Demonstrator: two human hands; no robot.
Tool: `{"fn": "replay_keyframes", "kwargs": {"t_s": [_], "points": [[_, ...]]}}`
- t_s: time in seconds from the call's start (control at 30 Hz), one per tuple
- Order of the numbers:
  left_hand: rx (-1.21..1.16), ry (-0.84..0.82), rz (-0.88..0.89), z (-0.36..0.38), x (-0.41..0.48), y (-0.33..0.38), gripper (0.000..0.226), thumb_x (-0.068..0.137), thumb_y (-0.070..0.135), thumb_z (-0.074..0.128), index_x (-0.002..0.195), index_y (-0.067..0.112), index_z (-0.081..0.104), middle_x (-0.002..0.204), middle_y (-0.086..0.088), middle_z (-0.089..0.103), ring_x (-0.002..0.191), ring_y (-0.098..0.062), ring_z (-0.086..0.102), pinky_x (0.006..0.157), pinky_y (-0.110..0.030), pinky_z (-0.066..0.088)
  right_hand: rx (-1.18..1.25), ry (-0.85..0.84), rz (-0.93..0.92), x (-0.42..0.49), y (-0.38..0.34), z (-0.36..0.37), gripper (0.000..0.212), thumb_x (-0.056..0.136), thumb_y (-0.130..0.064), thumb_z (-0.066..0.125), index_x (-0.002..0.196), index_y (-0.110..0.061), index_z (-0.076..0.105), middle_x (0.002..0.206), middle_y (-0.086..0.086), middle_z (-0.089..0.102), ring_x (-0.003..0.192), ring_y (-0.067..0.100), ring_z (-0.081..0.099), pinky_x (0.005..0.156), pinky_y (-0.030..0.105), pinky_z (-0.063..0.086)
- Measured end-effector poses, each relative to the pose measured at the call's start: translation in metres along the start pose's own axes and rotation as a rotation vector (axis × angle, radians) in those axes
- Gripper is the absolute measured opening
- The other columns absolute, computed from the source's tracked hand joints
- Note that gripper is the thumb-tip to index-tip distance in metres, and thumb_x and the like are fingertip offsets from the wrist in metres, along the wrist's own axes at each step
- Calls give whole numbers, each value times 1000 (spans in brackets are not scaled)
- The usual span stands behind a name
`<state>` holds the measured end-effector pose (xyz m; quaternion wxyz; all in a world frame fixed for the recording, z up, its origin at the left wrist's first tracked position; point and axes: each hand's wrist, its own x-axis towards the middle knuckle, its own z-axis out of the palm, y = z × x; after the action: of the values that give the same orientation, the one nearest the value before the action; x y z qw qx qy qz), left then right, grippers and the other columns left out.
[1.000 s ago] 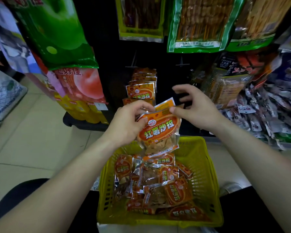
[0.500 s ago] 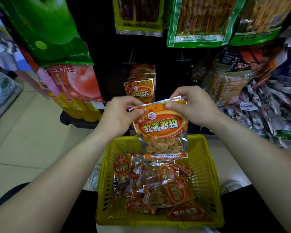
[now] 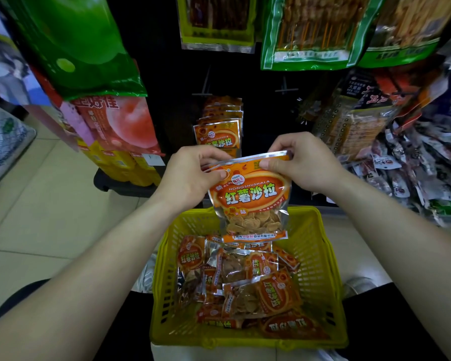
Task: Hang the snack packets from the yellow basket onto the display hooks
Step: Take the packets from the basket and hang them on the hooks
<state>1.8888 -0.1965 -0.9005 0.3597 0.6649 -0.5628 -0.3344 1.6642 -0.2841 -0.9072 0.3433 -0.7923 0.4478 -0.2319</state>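
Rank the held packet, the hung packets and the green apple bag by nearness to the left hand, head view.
1. Held packet: pinched by the left hand at its top corner.
2. Hung packets: just beyond, on the hook.
3. Green apple bag: high on the left.

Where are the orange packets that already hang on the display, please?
The hung orange packets sit mid-frame in the head view, just beyond the left hand and the held packet, right of the peach-printed bag.
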Motion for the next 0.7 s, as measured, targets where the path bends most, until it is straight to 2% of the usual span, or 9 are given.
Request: {"fn": "replay_keyframes", "kwargs": {"t_s": [0.13,0.23,0.37,0.5,0.6,0.7], "points": [[2,4,4,0,1,0,20,88,12,75,100,29,73,95,7,76,90,-6,72,75,-31,61,-25,4,-1,0,1,1,17,84,-39,76,80,-26,66,75,-14,66,66,-7,63,52,9,42],[23,1,13,0,3,0,21,90,12,72,100,31,72,99,8,74,93,-4,70,74,-24,60,-53,13,-10,0,0,2,20,87,-43,72,81,-24,67,74,-15,66,66,-7,63,50,8,41],[34,-17,5,2,4,-1,21,91,13,71,105,29,73,102,13,71,94,3,67,71,-15,56,-91,-2,-13,-1,1,3,22,89,-44,69,83,-23,68,77,-13,67,71,-1,65,55,16,44],[63,-22,10,3,5,-4,20,91,13,71,108,24,74,105,15,66,101,1,64,80,-23,57,-178,-111,-59,-4,-6,0,23,93,-45,61,86,-24,66,78,-13,66,74,1,65,59,23,46],[73,-35,28,6,2,-3,19,90,11,71,105,23,75,98,21,66,95,4,65,81,-26,58,-368,-179,-107,-6,-19,2,23,89,-51,62,88,-29,66,82,-11,65,77,7,63,60,29,46],[67,-51,61,8,-1,-2,19,90,8,71,101,23,74,93,12,74,89,1,69,79,-24,58,-540,-181,-151,-11,-35,17,23,89,-56,60,97,-35,63,78,-12,64,83,14,64,63,28,39]]}}
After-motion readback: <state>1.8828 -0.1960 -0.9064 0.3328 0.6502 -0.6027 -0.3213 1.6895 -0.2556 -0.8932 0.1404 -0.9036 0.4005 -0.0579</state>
